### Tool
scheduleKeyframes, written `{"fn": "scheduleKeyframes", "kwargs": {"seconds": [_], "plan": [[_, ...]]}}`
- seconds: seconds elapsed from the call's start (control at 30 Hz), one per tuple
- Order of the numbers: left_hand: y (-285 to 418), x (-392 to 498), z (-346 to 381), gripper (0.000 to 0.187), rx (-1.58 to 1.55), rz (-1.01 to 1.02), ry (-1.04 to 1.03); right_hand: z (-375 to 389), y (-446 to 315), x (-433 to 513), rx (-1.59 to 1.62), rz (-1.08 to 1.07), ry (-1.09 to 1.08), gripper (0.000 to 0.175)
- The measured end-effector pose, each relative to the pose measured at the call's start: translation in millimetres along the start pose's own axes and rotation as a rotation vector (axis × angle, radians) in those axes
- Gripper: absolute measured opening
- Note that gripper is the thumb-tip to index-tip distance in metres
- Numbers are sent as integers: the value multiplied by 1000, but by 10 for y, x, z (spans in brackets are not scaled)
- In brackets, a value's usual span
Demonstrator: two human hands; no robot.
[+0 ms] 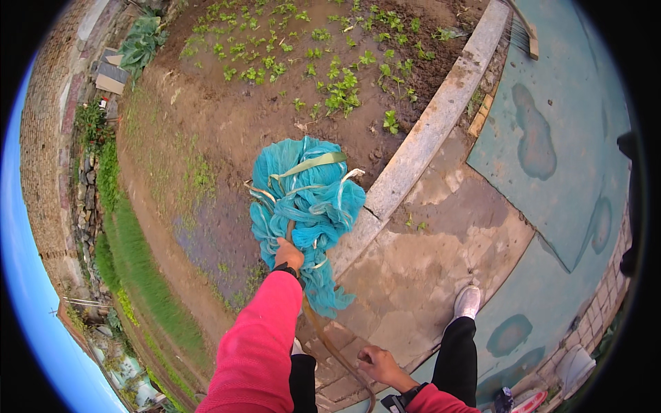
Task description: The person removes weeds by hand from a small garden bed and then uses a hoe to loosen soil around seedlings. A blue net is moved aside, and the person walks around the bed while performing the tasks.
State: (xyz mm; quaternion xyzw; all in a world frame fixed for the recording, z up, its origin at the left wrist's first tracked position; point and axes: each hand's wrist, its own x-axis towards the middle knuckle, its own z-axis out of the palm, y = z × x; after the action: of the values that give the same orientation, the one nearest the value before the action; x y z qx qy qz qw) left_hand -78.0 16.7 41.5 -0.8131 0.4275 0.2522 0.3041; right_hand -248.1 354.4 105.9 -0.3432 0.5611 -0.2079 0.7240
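A bunched turquoise mesh net (304, 191) with pale cloth ties (315, 164) lies over the muddy soil and against the concrete kerb. My left hand (289, 254), at the near side of this bundle, grips a brown hose (330, 345). The hose's upper end reaches into the net's folds, so its tip is hidden. From my left hand it runs down past my feet to the bottom of the view. Just right of the hose, my right hand (379, 365) has its fingers curled, with nothing seen in it.
Beyond the net is a wet bed of green seedlings (341, 93). A concrete kerb (423, 129) borders it on the right, beside wet paving (444, 263) and green sheeting (568, 118) with puddles. A wooden-headed tool (533, 46) rests at top right. Grass (150, 268) and a brick wall (46, 155) lie left.
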Motion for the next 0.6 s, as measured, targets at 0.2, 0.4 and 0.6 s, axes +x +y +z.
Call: {"fn": "scheduleKeyframes", "kwargs": {"seconds": [0.2,0.4,0.6], "plan": [[-102,161,114,85,2,73,55,48,1,58,-18,-37,32,25],[-158,308,206,84,25,91,73,114,-18,82,-9,-41,42,24],[-105,171,126,83,-25,83,50,181,-62,99,-32,-54,55,24]]}}
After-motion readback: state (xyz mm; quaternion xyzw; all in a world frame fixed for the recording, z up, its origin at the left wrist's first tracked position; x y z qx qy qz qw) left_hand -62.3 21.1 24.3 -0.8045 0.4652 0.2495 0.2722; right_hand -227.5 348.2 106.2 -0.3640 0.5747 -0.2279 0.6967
